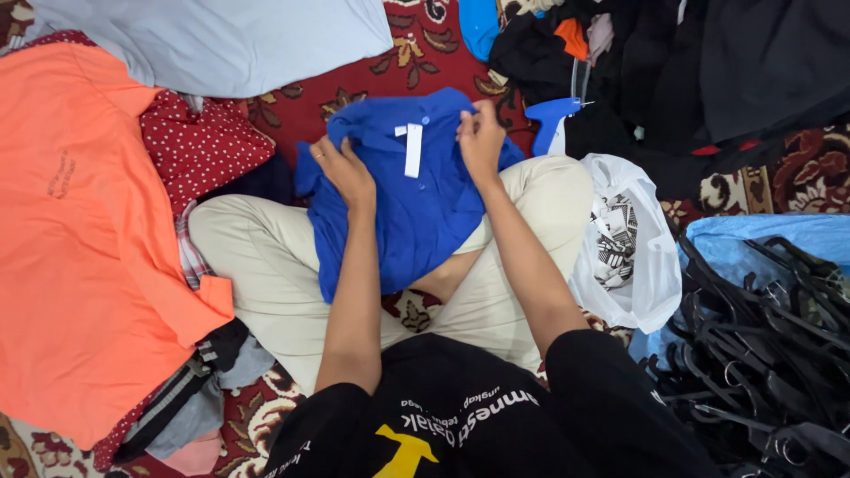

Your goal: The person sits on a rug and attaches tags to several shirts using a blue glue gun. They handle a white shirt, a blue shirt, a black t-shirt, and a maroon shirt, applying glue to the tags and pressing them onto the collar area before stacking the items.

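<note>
Blue polo shirt (412, 208) lies across the crossed legs in beige trousers (266, 265), collar end away from the body, white tag (413, 149) hanging at the neck. Left hand (343, 170): grip narrow, pinching the shoulder fabric, likely to keep the cloth flat. Right hand (481, 137): grip closed on the collar edge just right of the tag, fingertips curled under so the exact pinch is hard to read. Right of that grip: blue tagging gun (551, 115), white plastic bag (633, 239), pile of black hangers (770, 354), partly cut off by the frame. Left of the left grip: orange shirt (80, 230) on the patterned red carpet (310, 106). Dark clothes heap (708, 71) beyond, contents indistinct.
</note>
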